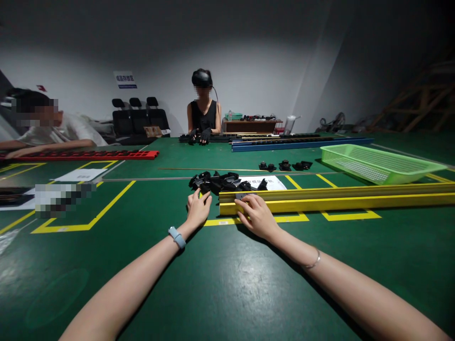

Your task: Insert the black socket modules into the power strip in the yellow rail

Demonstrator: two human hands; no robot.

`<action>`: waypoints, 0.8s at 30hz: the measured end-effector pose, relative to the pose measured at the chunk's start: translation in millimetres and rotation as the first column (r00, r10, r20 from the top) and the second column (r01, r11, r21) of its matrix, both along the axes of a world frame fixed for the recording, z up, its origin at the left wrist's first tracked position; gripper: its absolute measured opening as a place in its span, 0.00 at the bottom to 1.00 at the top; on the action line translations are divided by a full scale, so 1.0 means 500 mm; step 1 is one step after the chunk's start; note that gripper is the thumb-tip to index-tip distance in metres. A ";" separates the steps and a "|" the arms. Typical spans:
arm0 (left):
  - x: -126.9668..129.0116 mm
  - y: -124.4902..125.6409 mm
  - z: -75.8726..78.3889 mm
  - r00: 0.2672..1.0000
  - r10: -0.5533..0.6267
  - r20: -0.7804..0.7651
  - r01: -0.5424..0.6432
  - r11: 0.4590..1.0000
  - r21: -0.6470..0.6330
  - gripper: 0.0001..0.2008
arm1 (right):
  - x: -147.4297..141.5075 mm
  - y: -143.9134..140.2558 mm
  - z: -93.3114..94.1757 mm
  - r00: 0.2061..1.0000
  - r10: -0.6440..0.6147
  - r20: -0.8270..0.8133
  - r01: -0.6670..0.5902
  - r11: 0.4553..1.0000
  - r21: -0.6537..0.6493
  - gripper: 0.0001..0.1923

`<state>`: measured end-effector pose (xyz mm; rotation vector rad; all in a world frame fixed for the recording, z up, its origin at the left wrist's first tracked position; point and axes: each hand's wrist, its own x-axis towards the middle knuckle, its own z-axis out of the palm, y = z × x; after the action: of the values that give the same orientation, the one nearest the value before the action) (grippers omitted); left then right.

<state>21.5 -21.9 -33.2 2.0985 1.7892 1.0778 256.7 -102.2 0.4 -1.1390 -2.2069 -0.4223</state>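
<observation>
My left hand point(199, 208) reaches to the near side of a pile of black plastic parts point(216, 182), its fingers apart and their tips at the pile's edge. Whether it touches a part is hard to make out. A long yellow rail point(341, 201) lies crosswise on the green table. Near the rail's left end, my right hand point(258, 215) is bent over it, fingers on top and thumb down the front side. Just beyond those fingertips a small dark grey part point(244, 195) sits in the rail's channel, partly hidden by the hand.
A light green basket point(377, 163) stands at the right, behind the rail. Several black parts point(286, 165) lie beyond a thin rod point(213, 169). A blue rail point(302, 144) and a red rail point(135, 155) lie farther off. Two other people are at the table, left and far side.
</observation>
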 end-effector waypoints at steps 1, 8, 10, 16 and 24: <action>0.000 0.000 0.000 1.000 -0.003 -0.008 0.003 1.000 -0.004 0.22 | 0.000 0.000 0.000 1.000 -0.002 0.000 0.002 1.000 0.001 0.19; 0.002 0.001 -0.001 0.999 -0.029 -0.013 0.029 0.999 -0.019 0.23 | -0.002 -0.003 0.003 1.000 -0.019 -0.010 0.020 1.000 0.005 0.19; 0.002 0.003 -0.002 1.000 -0.030 -0.004 0.030 1.000 -0.004 0.22 | -0.003 -0.003 0.003 1.000 -0.018 -0.008 0.018 1.000 0.002 0.19; 0.004 -0.004 0.008 0.999 -0.032 0.002 0.031 0.996 0.081 0.21 | -0.003 -0.003 0.003 1.000 -0.013 -0.008 0.013 1.000 -0.006 0.19; 0.013 -0.040 0.044 0.992 -0.128 -0.020 0.129 0.972 0.196 0.15 | -0.003 -0.003 0.003 1.000 -0.021 -0.020 0.021 1.000 0.000 0.19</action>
<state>28.2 -42.1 -11.1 2.2967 1.5807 1.2596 255.1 -103.8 2.0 -1.1623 -2.1788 -0.4184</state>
